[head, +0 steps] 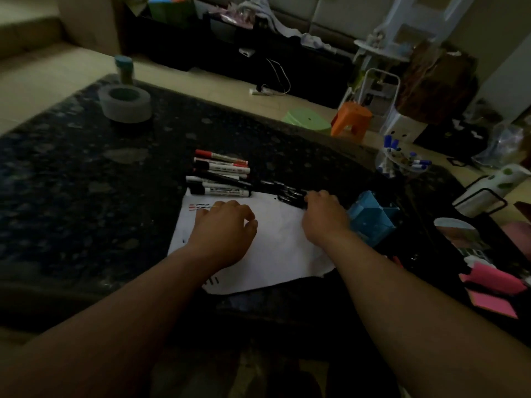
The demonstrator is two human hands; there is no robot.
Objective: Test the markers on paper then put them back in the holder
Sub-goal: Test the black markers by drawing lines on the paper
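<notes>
My left hand (222,234): fingers loosely curled, gripping nothing, resting on paper (275,254). My right hand (324,216): fingertips among dark markers (290,195) at paper's far edge; grip hidden, cannot tell. Red and black test strokes (199,206) on sheet. Marker row (219,176) lies just beyond paper. Blue holder (370,216) just right of right hand, no markers seen in it. Judgement: testing well along, return not begun.

I see my left hand (224,231) resting on the paper (275,254), fingers loosely curled. Markers (221,175) lie in a row just beyond its fingertips. My right hand (324,216) touches black markers (290,195) with its fingertips, and the holder (370,216) sits just right of them.
</notes>
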